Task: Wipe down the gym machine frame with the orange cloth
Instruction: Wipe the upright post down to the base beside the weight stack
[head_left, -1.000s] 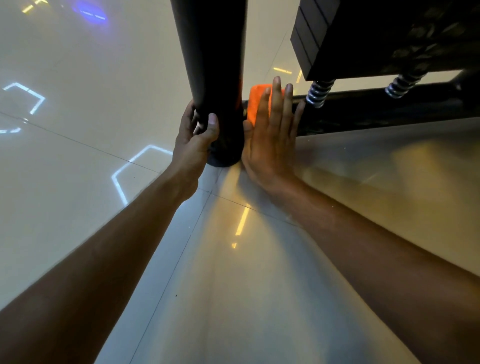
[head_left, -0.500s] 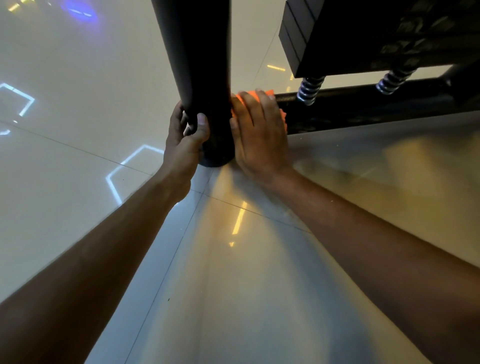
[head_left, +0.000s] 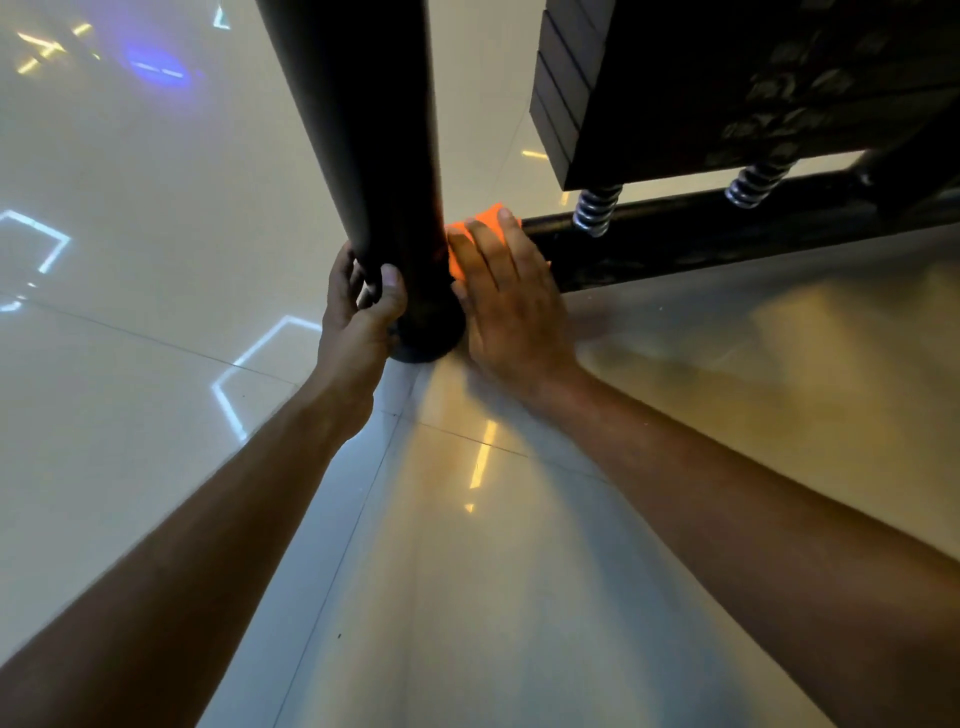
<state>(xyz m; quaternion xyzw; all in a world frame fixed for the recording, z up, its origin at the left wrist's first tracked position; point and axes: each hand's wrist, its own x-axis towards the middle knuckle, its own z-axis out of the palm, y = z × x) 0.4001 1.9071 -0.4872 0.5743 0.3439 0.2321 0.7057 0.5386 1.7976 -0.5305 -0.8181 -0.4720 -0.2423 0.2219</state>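
Observation:
A thick black upright post (head_left: 374, 156) of the gym machine frame stands on the glossy floor, ending in a round foot. My left hand (head_left: 358, 317) grips the post low down from the left, thumb across its front. My right hand (head_left: 511, 301) presses the orange cloth (head_left: 467, 236) with flat fingers against the right side of the post, where the low black crossbar (head_left: 727, 234) meets it. Most of the cloth is hidden under my fingers.
A black weight stack (head_left: 701, 88) hangs above the crossbar on two coiled springs (head_left: 595, 208). Pale glossy floor tiles (head_left: 467, 597) with light reflections spread all around the post.
My right hand with the cloth has slid down the right side of the post toward its base and the crossbar joint. My left hand keeps the same grip.

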